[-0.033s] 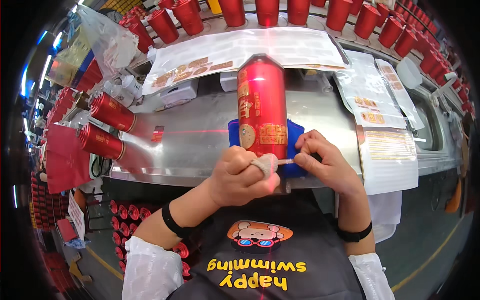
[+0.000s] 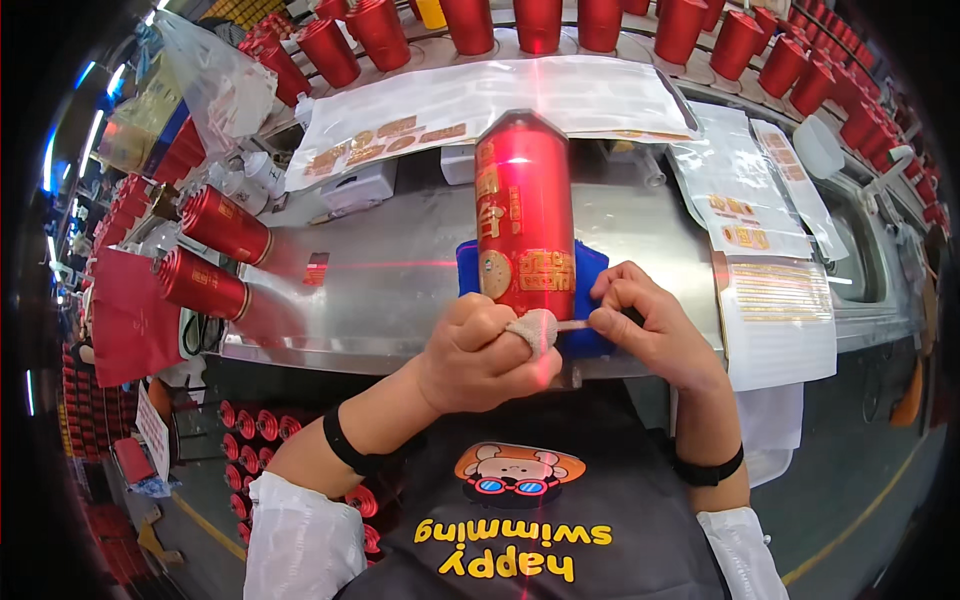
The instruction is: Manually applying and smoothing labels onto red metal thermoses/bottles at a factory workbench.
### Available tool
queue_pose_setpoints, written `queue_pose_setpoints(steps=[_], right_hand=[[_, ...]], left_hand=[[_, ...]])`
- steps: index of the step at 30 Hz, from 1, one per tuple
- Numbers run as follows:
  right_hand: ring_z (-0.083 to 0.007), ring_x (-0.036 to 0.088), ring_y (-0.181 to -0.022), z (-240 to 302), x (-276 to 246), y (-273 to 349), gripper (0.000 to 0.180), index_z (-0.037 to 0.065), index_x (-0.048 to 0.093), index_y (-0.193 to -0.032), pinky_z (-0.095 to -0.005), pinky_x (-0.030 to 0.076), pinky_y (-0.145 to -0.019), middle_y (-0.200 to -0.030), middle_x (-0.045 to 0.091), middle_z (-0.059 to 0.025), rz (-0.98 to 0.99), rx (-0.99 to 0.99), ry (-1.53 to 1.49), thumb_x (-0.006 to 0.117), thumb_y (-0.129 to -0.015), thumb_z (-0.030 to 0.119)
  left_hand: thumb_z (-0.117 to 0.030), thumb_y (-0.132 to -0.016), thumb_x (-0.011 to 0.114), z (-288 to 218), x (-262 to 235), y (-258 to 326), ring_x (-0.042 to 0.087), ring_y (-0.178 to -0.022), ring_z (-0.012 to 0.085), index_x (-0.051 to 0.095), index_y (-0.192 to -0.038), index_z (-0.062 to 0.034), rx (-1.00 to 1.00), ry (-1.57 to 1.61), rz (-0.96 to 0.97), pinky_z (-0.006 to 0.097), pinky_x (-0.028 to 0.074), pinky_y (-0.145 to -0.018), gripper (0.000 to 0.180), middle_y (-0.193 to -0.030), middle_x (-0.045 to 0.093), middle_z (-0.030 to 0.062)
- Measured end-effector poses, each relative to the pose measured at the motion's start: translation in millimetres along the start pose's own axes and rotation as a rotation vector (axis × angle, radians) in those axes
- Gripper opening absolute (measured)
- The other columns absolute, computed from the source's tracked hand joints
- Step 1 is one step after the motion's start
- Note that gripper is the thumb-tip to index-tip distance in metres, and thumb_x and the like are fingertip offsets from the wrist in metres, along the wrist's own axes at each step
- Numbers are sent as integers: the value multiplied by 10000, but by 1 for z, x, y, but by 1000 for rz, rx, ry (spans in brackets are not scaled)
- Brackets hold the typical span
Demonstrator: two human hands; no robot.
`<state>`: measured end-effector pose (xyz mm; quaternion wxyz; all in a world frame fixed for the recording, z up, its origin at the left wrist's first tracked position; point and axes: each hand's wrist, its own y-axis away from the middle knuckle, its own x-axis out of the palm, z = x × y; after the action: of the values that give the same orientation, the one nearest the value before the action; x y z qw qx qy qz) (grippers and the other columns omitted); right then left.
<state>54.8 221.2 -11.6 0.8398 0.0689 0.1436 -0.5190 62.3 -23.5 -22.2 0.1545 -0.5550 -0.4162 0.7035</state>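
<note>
A shiny red canister (image 2: 535, 200) with gold decals lies lengthwise before me, its near end close to the table edge. Beneath it is a blue cloth-like pad (image 2: 592, 265). My left hand (image 2: 480, 355) is closed around a bunched beige cloth (image 2: 537, 328), held at the canister's near end. Thumb and forefinger of my right hand (image 2: 650, 325) pinch the end of a thin pale strip (image 2: 573, 325), which runs from the beige cloth. Whether the strip is stuck to the canister is hidden by the cloth.
Two red canisters (image 2: 225, 225) lie at the left of the metal table (image 2: 390, 240). White decal sheets (image 2: 480, 100) lie across the back, with more sheets (image 2: 775, 310) at the right beside a sink (image 2: 868, 255). Red canisters (image 2: 537, 25) line a curved conveyor behind.
</note>
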Motion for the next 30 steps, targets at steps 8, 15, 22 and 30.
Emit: queue_pose_setpoints(steps=[8,15,22,30], right_hand=[[-134,453,-921,0,3,-2,236,49,512,-754,-254,370,-791,-1017,491,-57,16,-50,24,651,-891,183],[-202,503,-904,6,3,-1,249,29,524,-757,-307,414,-767,-935,507,-65,-27,-54,-8,675,-876,187],[-203,504,-902,6,4,-2,250,29,522,-756,-304,415,-756,-943,514,-70,-9,-63,3,680,-869,186],[-125,456,-897,2,4,-2,231,44,518,-772,-251,380,-772,-1021,488,-49,-8,-47,-4,651,-893,190]], left_hand=[[-126,-623,682,-5,5,13,518,-846,200,611,-866,-173,-122,9,-104,312,447,-652,257,-995,625,3],[-159,-620,693,0,-2,-2,517,-837,180,604,-851,-192,6,-36,-5,305,443,-646,250,-969,631,-18],[-80,-649,709,-2,5,16,510,-811,241,584,-887,-142,-104,62,-86,340,425,-607,276,-1005,615,69],[-167,-640,694,1,2,0,505,-840,187,626,-850,-212,27,2,-7,302,428,-634,225,-973,627,-24]])
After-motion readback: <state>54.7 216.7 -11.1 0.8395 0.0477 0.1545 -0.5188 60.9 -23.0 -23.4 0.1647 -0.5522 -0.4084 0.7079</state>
